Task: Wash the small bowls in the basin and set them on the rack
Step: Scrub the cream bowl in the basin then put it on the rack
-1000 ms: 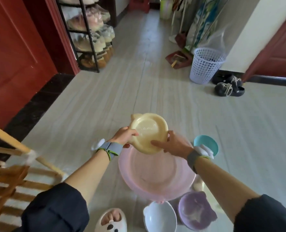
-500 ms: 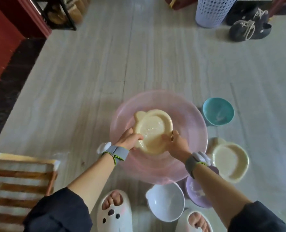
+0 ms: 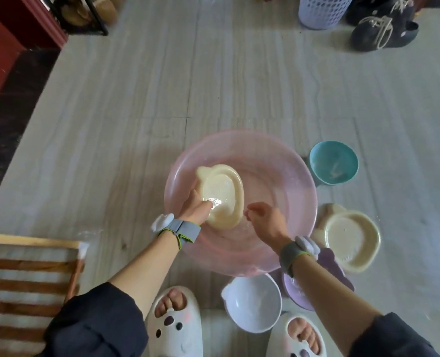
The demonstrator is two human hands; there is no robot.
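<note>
A pink translucent basin (image 3: 278, 161) sits on the floor before me. My left hand (image 3: 195, 208) grips a cream bowl (image 3: 222, 194) by its near rim, tilted inside the basin. My right hand (image 3: 264, 220) hovers just right of that bowl with fingers loosely curled, holding nothing. Around the basin stand a teal bowl (image 3: 333, 162), another cream bowl (image 3: 351, 239), a purple bowl (image 3: 297, 289) partly hidden by my right forearm, and a white bowl (image 3: 252, 302). The wooden slatted rack (image 3: 30, 276) lies at the lower left.
My feet in white slippers (image 3: 175, 325) are at the bottom edge. A lilac waste basket (image 3: 323, 11) and dark shoes (image 3: 383, 29) stand at the far right. A dark shelf frame (image 3: 84, 19) and a red door frame (image 3: 25, 24) are at the far left.
The view has tilted down. The cream bowl came down from above the basin into it and tilted. My right hand has let go of the bowl and drawn back.
</note>
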